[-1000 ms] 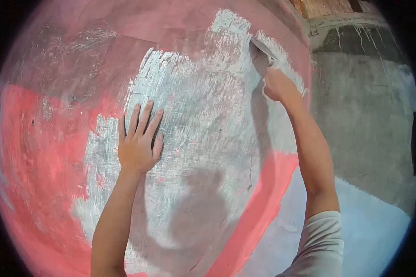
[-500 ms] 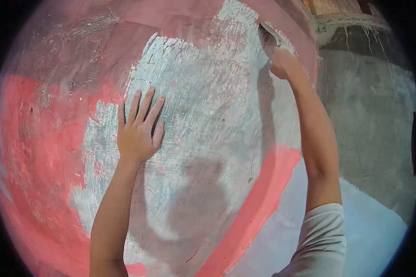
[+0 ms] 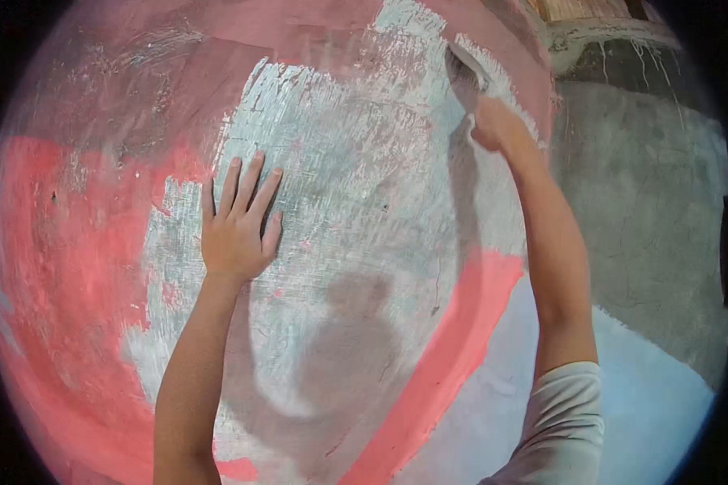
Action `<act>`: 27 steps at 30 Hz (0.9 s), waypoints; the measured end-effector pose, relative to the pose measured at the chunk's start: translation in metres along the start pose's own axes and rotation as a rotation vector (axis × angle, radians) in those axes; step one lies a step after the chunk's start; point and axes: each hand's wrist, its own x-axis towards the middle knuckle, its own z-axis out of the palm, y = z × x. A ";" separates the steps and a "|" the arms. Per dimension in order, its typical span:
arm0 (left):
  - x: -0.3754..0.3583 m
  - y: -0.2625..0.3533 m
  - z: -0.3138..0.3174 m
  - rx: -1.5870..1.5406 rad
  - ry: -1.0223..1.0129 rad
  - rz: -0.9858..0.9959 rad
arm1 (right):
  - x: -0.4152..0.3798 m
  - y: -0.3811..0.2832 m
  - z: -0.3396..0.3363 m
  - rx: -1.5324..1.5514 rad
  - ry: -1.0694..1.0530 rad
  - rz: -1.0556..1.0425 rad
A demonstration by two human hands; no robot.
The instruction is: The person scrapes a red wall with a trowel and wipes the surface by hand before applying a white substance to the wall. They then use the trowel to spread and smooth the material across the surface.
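Observation:
My left hand (image 3: 239, 230) lies flat with its fingers spread on the painted wall (image 3: 340, 178), over a scraped whitish-grey patch. Higher up on the right, my right hand (image 3: 497, 125) is closed round the handle of a metal scraper (image 3: 467, 66). The scraper's blade is against the wall, beside the rough pale edge of the patch. The handle is mostly hidden in my fist.
Bright pink paint (image 3: 73, 242) covers the wall on the left, and a pink band (image 3: 437, 364) slants up at the lower right. Beyond the wall's right edge is a grey wall surface (image 3: 639, 194). Shadows fall on the patch.
The scraper and my right hand have shifted very slightly, with the hand a little lower on the wall. My left hand keeps its place on the wall while the view has shifted slightly.

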 end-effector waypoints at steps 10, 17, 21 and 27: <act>-0.001 0.000 -0.001 0.003 -0.017 0.004 | 0.001 0.000 -0.027 -0.088 -0.095 -0.003; -0.001 0.001 -0.001 0.006 -0.023 -0.005 | -0.002 -0.020 -0.040 -0.014 -0.076 0.067; -0.003 0.002 0.001 0.020 -0.023 -0.004 | 0.027 -0.004 -0.025 -0.038 -0.104 0.094; -0.001 0.004 -0.003 0.011 -0.003 0.003 | 0.051 -0.006 -0.037 0.123 0.013 0.268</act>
